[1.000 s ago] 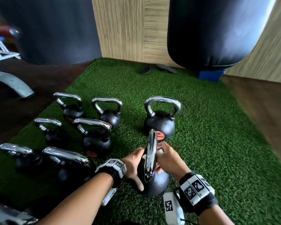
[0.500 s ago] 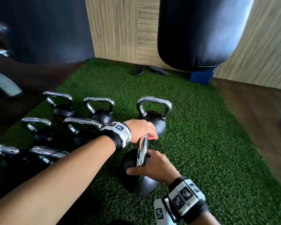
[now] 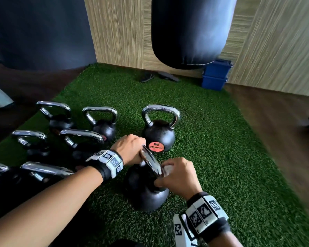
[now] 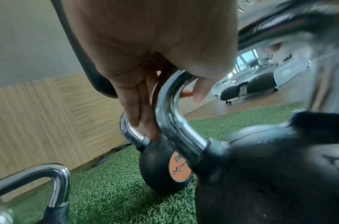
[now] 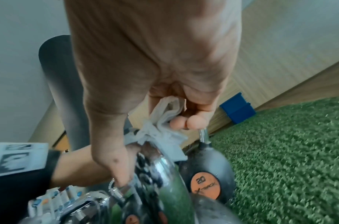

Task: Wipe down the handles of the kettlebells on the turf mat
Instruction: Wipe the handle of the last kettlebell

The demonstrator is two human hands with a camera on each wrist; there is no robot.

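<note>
A black kettlebell [image 3: 146,193] with a chrome handle [image 3: 151,163] stands on the green turf mat [image 3: 221,157] in front of me. My left hand [image 3: 130,148] grips the far end of that handle [image 4: 176,115]. My right hand [image 3: 178,177] holds a crumpled white cloth [image 3: 168,169] [image 5: 165,128] against the near part of the handle [image 5: 165,174]. Just behind stands another kettlebell [image 3: 159,134] with an orange "20" label [image 5: 203,184].
Several more chrome-handled kettlebells [image 3: 86,138] crowd the mat's left side. A black punching bag [image 3: 189,32] hangs over the far edge beside blue boxes [image 3: 215,75]. Wood-panel wall [image 3: 118,29] behind, dark floor [image 3: 284,122] to the right.
My left hand moved from the kettlebell's side up to the far end of its handle. My right hand shifted along the near part of the handle with the cloth. The view swung slightly left.
</note>
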